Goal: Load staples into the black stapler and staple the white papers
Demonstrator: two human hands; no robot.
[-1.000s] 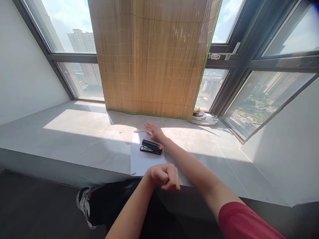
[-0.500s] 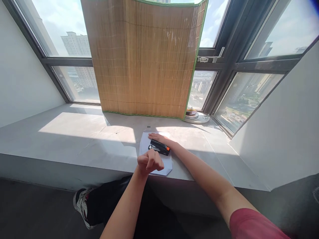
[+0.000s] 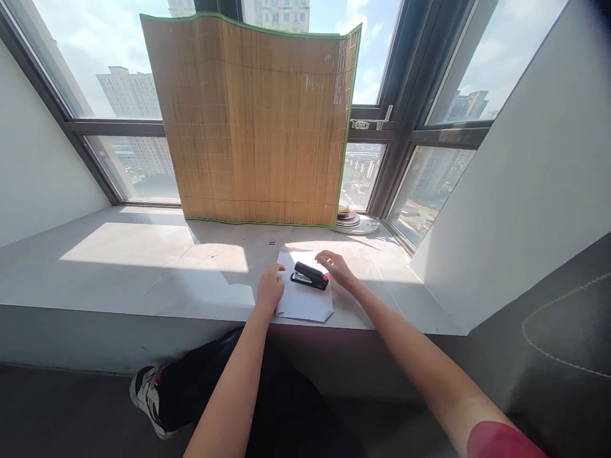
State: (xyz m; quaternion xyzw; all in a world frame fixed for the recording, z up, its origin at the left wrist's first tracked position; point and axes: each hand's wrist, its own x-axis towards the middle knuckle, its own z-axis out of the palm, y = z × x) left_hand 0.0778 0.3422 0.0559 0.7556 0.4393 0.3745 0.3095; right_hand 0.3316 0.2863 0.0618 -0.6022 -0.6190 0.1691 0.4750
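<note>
A black stapler [image 3: 309, 276] with an orange-red patch at its right end lies on white paper [image 3: 305, 306] near the front edge of the sill. My left hand [image 3: 271, 289] is at the paper's left edge, its fingers partly hidden behind the hand and nothing visible in them. To the right of the stapler, my right hand [image 3: 335, 267] hovers at the paper's upper right side, fingers loosely bent and apart, holding nothing. Neither hand touches the stapler.
A bamboo mat [image 3: 262, 133] with green edging stands against the windows behind the sill [image 3: 210, 292]. Stacked plates or discs [image 3: 356, 222] sit by its lower right corner. A white wall [image 3: 482, 191] borders the right side.
My left hand has moved from in front of the stapler to the paper's left edge. My right hand has drawn back rightward off the paper behind the stapler. The view has shifted somewhat.
</note>
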